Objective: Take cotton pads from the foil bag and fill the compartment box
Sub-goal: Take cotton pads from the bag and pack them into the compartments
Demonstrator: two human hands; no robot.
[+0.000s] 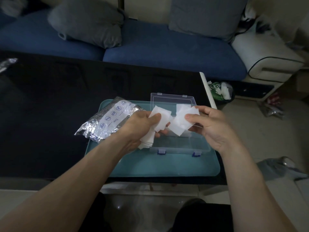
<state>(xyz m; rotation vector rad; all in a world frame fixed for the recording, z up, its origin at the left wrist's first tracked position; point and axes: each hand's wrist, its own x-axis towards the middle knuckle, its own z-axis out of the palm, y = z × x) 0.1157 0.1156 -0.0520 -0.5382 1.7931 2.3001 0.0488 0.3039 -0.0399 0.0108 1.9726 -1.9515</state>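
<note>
A clear plastic compartment box (182, 144) with blue latches lies open on a teal tray (160, 166), its lid (172, 99) tilted back. Above the box my left hand (142, 126) grips a loose stack of white square cotton pads (160, 114). My right hand (209, 126) pinches several more cotton pads (182, 121) between thumb and fingers. The two bunches almost touch over the box. The silver foil bag (107, 119) with a white printed label lies at the tray's left edge, partly behind my left wrist.
The tray sits on a black table (50, 106) whose right edge is near the box. A blue sofa (167, 51) with grey cushions stands beyond. On the floor at the right is a small bin (220, 92). A foil scrap (6, 64) lies at the table's far left.
</note>
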